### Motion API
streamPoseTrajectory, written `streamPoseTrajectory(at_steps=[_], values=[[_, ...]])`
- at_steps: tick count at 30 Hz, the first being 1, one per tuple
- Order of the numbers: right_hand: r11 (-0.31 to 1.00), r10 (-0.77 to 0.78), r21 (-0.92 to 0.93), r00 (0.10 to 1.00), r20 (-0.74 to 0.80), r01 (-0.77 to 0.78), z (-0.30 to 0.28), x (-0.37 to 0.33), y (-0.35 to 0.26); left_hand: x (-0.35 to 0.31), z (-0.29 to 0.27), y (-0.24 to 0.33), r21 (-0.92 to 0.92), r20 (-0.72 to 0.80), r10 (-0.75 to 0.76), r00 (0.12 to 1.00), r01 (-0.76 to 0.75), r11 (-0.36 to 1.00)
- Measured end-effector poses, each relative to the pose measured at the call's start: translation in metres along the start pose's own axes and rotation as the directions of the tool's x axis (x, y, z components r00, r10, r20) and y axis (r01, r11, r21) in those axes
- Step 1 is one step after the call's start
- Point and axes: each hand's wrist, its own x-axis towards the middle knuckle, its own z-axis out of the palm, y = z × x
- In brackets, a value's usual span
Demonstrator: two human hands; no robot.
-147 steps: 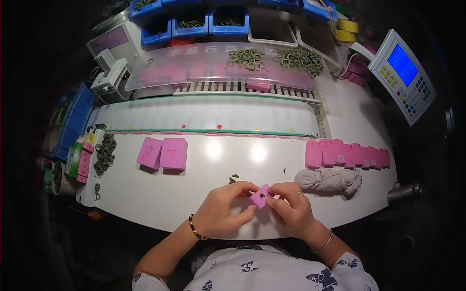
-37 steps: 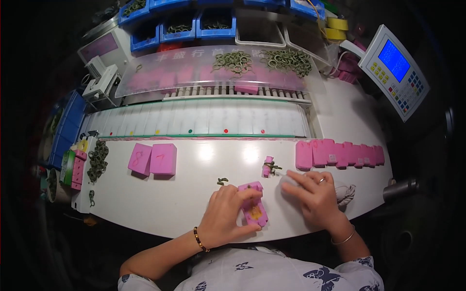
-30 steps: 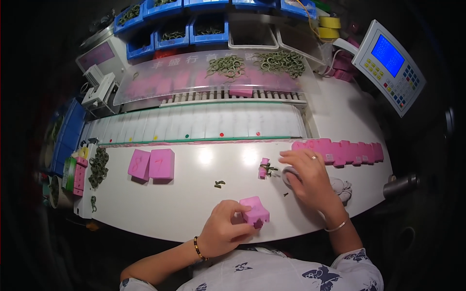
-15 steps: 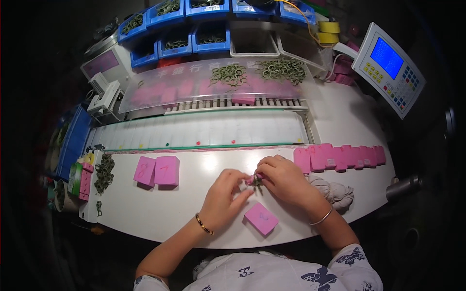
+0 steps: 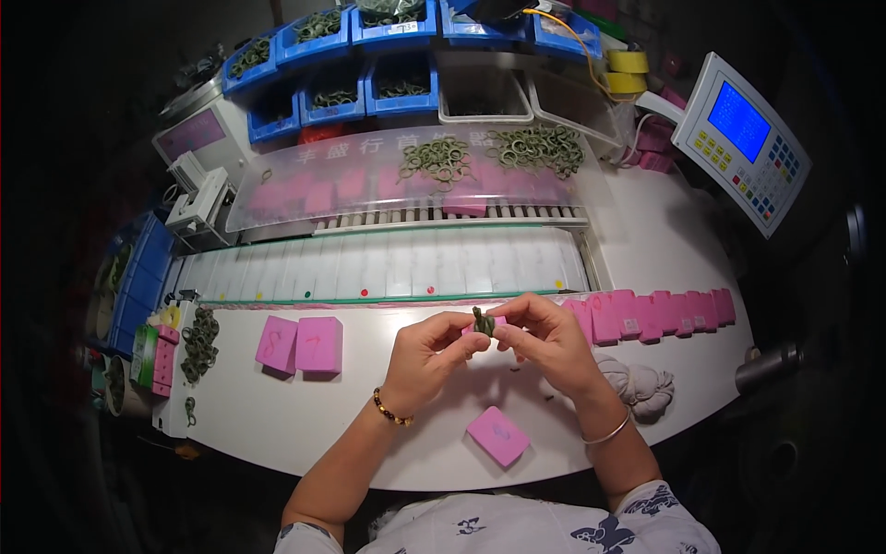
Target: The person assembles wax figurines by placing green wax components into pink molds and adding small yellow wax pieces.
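Between my hands, above the middle of the white table [image 5: 415,452], a small dark green wax piece [image 5: 483,320] stands upright. The fingertips of my left hand [image 5: 432,349] close on it from one side. From the other side my right hand [image 5: 546,343] pinches it with thumb and fingers. Bits of pink show beside the wax piece, mostly hidden by my fingers, and I cannot make out their full shape. Nearer to me a pink rubber mould block [image 5: 498,436] with a handwritten mark lies flat, touched by neither hand.
Two pink blocks [image 5: 319,345] sit at left, with green rings [image 5: 199,343] beyond. A row of pink blocks [image 5: 651,315] and a grey cloth bundle [image 5: 639,388] lie at right. Blue bins [image 5: 402,81] stand behind a plastic sheet [image 5: 360,157] bearing green rings. A control panel [image 5: 743,138] juts in right.
Both hands have come up and slightly away from me. The green piece now points upward between the fingertips instead of hanging down. The view has shifted a little.
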Motion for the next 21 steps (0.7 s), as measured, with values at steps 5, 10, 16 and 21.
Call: streamPoseTrajectory(at_steps=[5, 10, 16, 21], values=[[0.959, 0.048, 0.277, 0.996, 0.072, -0.066, 0.006, 0.001, 0.008, -0.002, 0.001, -0.006, -0.290, -0.024, -0.044, 0.999, 0.035, 0.956], [0.756, 0.121, 0.645, 0.992, 0.031, -0.112, 0.007, 0.002, 0.014, -0.004, -0.002, -0.012, -0.645, -0.047, -0.212, 0.976, 0.132, 0.752], [0.778, 0.161, 0.598, 0.981, 0.108, -0.193, 0.000, 0.001, 0.016, -0.004, -0.003, -0.007, -0.481, -0.070, -0.189, 0.979, 0.133, 0.867], [0.878, 0.252, 0.396, 0.963, 0.097, -0.269, 0.010, -0.002, 0.010, -0.010, 0.012, -0.005, 0.083, -0.158, 0.077, 0.984, -0.064, 0.994]])
